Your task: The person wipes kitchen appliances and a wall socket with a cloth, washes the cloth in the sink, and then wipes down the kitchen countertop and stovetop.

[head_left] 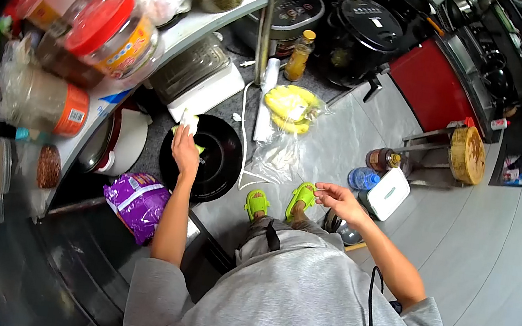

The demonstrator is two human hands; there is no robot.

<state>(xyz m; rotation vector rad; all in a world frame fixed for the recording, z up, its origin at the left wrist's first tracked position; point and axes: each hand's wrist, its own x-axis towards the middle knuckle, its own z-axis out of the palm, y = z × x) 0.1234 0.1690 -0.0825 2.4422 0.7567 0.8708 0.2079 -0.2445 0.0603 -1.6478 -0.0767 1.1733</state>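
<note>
My left hand (186, 154) reaches over a round black pan (218, 180) on the dark counter. Its fingers are closed on a small crumpled white and green thing (187, 121) near the pan's far left rim; its kind I cannot make out. A green bit also shows beside the fingers, against the pan's dark inside. My right hand (343, 202) hangs in the air over the floor, holding nothing, its fingers loosely apart. Below it are a white-lidded box (388, 194) and a blue-capped bottle (363, 178).
Bananas (292, 106) in a plastic bag and a yellow juice bottle (299, 56) are at the counter's edge. A purple bag (138, 204) lies left of the pan. A shelf (179, 35) with jars overhangs the left. A white cable (244, 130) runs past the pan.
</note>
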